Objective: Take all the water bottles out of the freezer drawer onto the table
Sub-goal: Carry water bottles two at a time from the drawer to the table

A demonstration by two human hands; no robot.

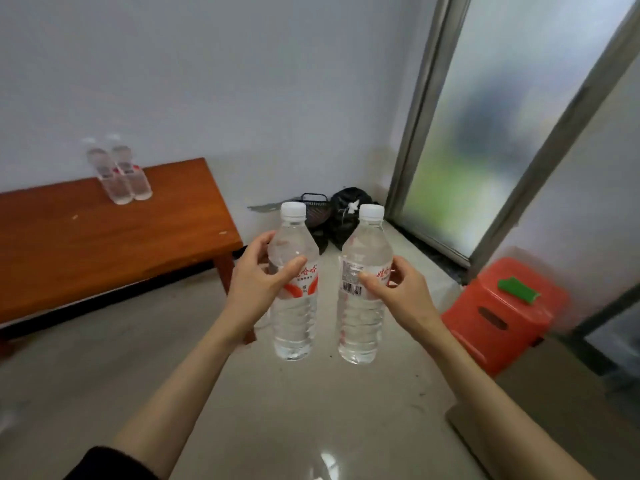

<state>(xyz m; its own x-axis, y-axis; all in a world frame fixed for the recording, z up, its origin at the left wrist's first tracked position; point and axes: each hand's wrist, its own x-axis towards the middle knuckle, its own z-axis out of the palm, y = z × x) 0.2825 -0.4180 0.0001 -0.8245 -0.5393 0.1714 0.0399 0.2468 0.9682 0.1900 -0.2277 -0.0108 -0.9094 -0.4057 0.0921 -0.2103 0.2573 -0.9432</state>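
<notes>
I hold two clear water bottles with white caps upright over the floor. My left hand [258, 275] grips the left bottle [294, 320] around its red-and-white label. My right hand [398, 289] grips the right bottle [360, 327] the same way. Two more bottles [121, 171] stand side by side on the far part of the brown wooden table [86, 247] at the left, against the wall. The freezer drawer is not in view.
A red plastic stool [502, 317] with a green item [517, 289] on it stands at the right. A dark basket and black bag [332, 216] sit in the corner by a frosted glass door [485, 133]. Pale tiled floor lies below.
</notes>
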